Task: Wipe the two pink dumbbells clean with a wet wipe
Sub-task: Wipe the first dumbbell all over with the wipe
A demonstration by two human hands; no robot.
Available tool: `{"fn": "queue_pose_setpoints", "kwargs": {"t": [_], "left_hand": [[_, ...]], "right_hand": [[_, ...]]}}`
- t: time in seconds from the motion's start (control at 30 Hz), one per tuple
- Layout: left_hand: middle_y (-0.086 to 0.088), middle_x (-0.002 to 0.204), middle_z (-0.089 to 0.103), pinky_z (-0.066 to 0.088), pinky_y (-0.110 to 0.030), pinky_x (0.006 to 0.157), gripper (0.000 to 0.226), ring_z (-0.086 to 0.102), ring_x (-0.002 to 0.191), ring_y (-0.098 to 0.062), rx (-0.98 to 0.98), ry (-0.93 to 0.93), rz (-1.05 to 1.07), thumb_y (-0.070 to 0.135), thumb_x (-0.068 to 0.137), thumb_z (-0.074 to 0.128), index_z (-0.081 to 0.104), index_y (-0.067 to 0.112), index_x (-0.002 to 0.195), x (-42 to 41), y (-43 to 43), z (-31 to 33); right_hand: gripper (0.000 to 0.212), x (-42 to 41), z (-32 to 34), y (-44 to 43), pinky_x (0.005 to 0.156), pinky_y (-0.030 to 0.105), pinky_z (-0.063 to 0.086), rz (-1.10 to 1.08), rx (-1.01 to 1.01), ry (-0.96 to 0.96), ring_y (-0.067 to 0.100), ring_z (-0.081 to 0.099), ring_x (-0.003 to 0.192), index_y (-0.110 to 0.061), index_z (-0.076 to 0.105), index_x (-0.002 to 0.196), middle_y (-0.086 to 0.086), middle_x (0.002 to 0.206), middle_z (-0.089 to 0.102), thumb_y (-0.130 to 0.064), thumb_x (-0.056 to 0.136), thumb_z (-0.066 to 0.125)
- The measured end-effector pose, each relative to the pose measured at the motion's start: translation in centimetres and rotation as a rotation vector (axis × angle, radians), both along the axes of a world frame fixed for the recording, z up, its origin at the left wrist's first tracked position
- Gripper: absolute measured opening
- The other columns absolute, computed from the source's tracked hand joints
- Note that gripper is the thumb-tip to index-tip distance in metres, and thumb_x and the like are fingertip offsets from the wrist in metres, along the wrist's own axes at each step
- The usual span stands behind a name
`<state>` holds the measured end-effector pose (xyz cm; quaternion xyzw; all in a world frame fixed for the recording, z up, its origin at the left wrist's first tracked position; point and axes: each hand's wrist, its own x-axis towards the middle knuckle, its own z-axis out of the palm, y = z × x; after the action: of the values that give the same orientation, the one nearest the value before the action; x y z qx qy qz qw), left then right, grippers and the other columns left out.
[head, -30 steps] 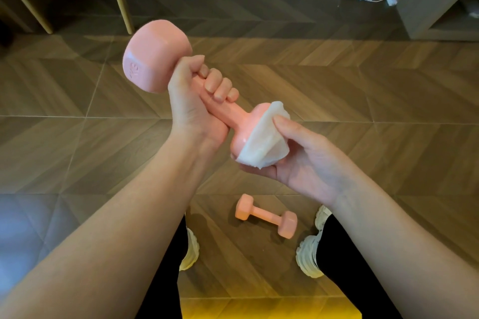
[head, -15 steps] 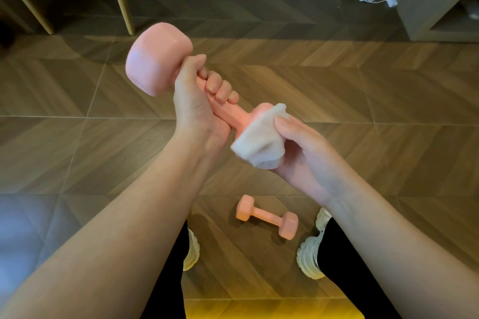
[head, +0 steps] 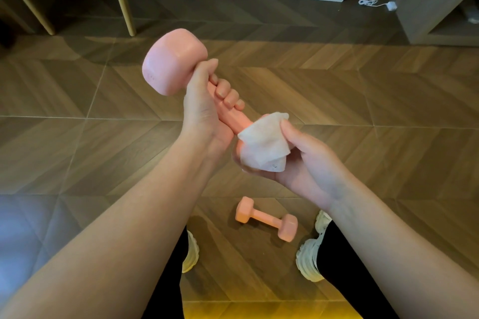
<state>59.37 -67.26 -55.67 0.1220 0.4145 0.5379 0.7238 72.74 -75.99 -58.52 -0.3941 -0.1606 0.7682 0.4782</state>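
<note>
wet wipe (head: 264, 145): crept toward handle since before; crumpled white.
held dumbbell (head: 176, 62): matte pink, blocky heads; i see left hand (head: 204, 116) curled round handle.
right hand (head: 305, 166): pinches wet wipe on near head.
second dumbbell (head: 267, 219): on floor (head: 363, 101).

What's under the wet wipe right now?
The near head of the held dumbbell: a pink edge shows at the lower left of the wet wipe. The right hand cups it; the rest of that head is covered.
</note>
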Motion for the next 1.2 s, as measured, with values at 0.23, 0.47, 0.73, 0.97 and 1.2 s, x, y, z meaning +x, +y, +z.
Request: {"fn": "queue_pose_setpoints", "kwargs": {"t": [0.23, 0.47, 0.73, 0.97, 1.2], "left_hand": [[0.004, 0.053, 0.047, 0.044, -0.022, 0.048, 0.028, 0.044, 0.044, -0.011, -0.049, 0.078, 0.060, 0.029, 0.088, 0.064, 0.049, 0.018, 0.067, -0.4, 0.2, 0.1], [0.007, 0.052, 0.042, 0.040, -0.022, 0.045, 0.027, 0.039, 0.041, -0.008, -0.127, 0.109, 0.079, 0.031, 0.088, 0.066, 0.047, 0.020, 0.074, -0.3, 0.2, -0.2], [0.006, 0.049, 0.033, 0.034, -0.023, 0.044, 0.029, 0.031, 0.040, -0.011, -0.075, 0.075, 0.050, 0.027, 0.092, 0.059, 0.040, 0.020, 0.070, 0.0, 0.0, -0.1], [0.005, 0.047, 0.034, 0.034, -0.022, 0.043, 0.031, 0.031, 0.039, -0.011, -0.010, 0.059, -0.028, 0.024, 0.092, 0.056, 0.041, 0.019, 0.066, -0.1, 0.2, 0.0], [0.003, 0.046, 0.032, 0.033, -0.024, 0.042, 0.034, 0.029, 0.040, -0.013, 0.130, 0.086, -0.184, 0.017, 0.090, 0.053, 0.042, 0.019, 0.058, 0.1, -0.3, -0.1]], "right_hand": [[0.051, -0.4, -0.6, -0.4, 0.093, 0.046, 0.056, 0.038, 0.129, -0.123, 0.026, 0.064, 0.109, -0.010, 0.059, 0.129, 0.011, 0.115, 0.067, -0.019, 0.081, 0.072], [0.076, -1.7, -0.2, -0.6, 0.071, 0.018, 0.056, -0.034, 0.220, -0.655, -0.005, 0.066, 0.096, -0.039, 0.056, 0.125, -0.008, 0.120, 0.061, -0.035, 0.056, 0.087], [0.054, -1.2, -0.2, -0.6, 0.090, 0.047, 0.057, 0.063, 0.039, -0.304, 0.019, 0.069, 0.102, -0.028, 0.059, 0.128, 0.003, 0.119, 0.070, -0.040, 0.078, 0.076], [0.031, -0.8, 0.0, -0.9, 0.107, 0.062, 0.036, 0.016, 0.010, -0.049, 0.047, 0.047, 0.132, -0.019, 0.064, 0.119, 0.026, 0.141, 0.051, -0.032, 0.091, 0.059], [0.044, -1.8, -0.1, -1.0, 0.105, 0.057, 0.043, -0.032, -0.042, -0.131, 0.040, 0.058, 0.125, -0.021, 0.057, 0.127, 0.020, 0.134, 0.061, -0.024, 0.086, 0.069]]}}
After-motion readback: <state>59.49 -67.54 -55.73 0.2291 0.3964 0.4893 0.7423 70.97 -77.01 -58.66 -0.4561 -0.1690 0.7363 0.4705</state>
